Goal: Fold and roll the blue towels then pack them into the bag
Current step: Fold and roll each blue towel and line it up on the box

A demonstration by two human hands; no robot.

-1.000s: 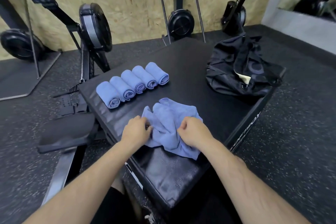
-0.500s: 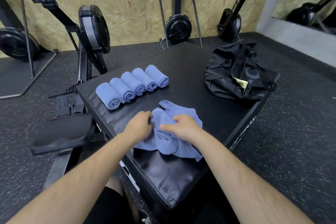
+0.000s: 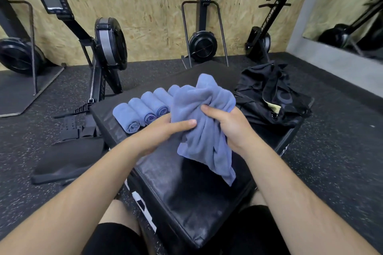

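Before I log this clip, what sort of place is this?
Most likely a gym: rowing machines stand against the chipboard wall, the floor is speckled rubber matting, and the work surface is a padded black jump box.

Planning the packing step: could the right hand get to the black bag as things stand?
Probably yes: the bag lies just beyond the right hand on the box, nothing between them. But that hand grips the loose towel.

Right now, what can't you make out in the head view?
- Head view: the loose towel covers the far end of the rolled towels, so the count is unsure.
- Head view: the inside of the bag is lost in dark folds.
- Head view: most fingers of the left hand and right hand are buried in the loose towel.
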